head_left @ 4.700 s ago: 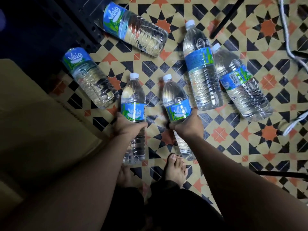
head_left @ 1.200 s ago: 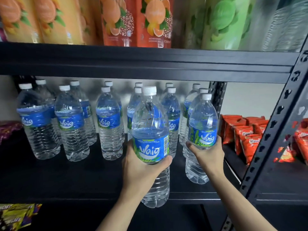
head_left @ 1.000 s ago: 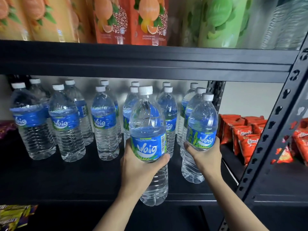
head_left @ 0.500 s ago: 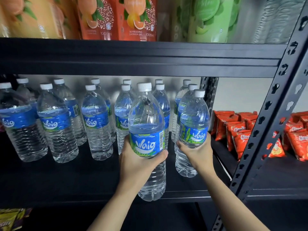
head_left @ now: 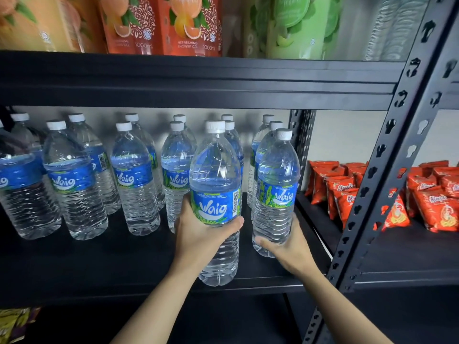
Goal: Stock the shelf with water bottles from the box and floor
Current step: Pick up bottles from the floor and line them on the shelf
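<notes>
My left hand [head_left: 198, 238] grips an upright water bottle [head_left: 215, 175] with a blue label and white cap, its base near the front edge of the black shelf [head_left: 99, 264]. My right hand [head_left: 289, 247] holds a second upright bottle [head_left: 277, 184] low on its body, at the shelf's right end beside the post. Several identical bottles [head_left: 131, 177] stand in rows behind and to the left.
A black perforated upright [head_left: 372, 184] crosses the right side. Orange snack packets [head_left: 434, 197] fill the neighbouring shelf. Shower gel refill pouches [head_left: 188, 23] stand on the shelf above. Yellow packets [head_left: 12, 324] show at the lower left.
I lifted two bottles from the tiled floor up to the shelf. Over the last second both have moved slightly inward onto the shelf, and my right hand slid lower on its bottle.
</notes>
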Available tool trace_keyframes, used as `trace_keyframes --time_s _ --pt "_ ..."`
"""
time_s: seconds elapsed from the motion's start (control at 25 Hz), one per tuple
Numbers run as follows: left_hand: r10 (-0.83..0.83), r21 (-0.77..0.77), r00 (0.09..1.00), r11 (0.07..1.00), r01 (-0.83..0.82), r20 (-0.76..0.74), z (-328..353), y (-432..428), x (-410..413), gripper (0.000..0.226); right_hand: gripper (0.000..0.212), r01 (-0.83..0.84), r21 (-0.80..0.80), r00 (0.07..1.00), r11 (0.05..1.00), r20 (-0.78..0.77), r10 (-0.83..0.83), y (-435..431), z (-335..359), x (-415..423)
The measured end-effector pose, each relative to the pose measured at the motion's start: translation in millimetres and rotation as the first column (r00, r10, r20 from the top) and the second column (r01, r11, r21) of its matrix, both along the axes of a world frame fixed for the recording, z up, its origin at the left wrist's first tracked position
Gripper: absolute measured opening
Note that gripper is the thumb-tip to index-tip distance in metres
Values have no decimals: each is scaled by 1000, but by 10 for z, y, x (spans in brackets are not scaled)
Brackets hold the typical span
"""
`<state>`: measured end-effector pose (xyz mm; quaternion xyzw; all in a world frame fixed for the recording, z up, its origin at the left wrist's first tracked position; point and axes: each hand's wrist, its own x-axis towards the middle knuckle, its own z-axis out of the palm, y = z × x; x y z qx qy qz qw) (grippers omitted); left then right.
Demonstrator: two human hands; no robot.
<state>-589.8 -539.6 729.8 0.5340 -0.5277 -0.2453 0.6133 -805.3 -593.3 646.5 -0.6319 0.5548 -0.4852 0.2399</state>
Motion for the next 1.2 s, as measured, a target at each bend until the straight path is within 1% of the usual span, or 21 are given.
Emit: trace_keyframes --time_s 0.04,0.08,0.12,0.16,0.2,0.28,0.4,0.6,0.84,1.0,1.08,1.2 --pt "-2 0 1000 1000 2 1 -5 -26 -29 76 103 56 57 983 997 -180 -45 36 -94 -32" --pt "-5 1 1000 1000 5 3 -15 -57 -52 76 112 133 118 918 984 -390 -77 66 -172 -59" --pt "-10 5 1000 1000 10 4 -24 -93 -73 76 123 206 165 824 965 -560 -80 88 -220 -74" --pt "-18 8 1000 1000 18 8 -32 -132 -94 76 132 256 194 751 947 -656 -68 94 -231 -90" --pt "-26 12 1000 1000 26 13 -43 -177 -112 75 136 282 212 714 936 -697 -57 84 -227 -104" --pt "-37 10 999 999 37 32 -47 -254 -151 75 136 285 228 692 931 -721 -36 79 -195 -107" --pt "-46 -13 997 999 47 62 -37 -380 -202 75 129 274 242 662 931 -750 0 78 -199 -121" --pt "-49 12 991 999 47 122 -134 -583 -265 83 124 278 255 636 926 -771 21 58 -214 -143" --pt "-45 52 997 998 42 61 -242 -674 -242 78 124 283 246 636 927 -772 11 41 -254 -146" --pt "-56 50 995 997 51 85 -324 -626 -216 88 123 281 235 641 930 -768 0 32 -276 -158" --pt "-47 94 994 995 38 95 -437 -573 -227 94 121 276 227 644 934 -765 -5 45 -274 -147" --pt "-50 173 996 984 37 76 -624 -533 -239 92 117 265 218 672 939 -741 -18 65 -244 -143"
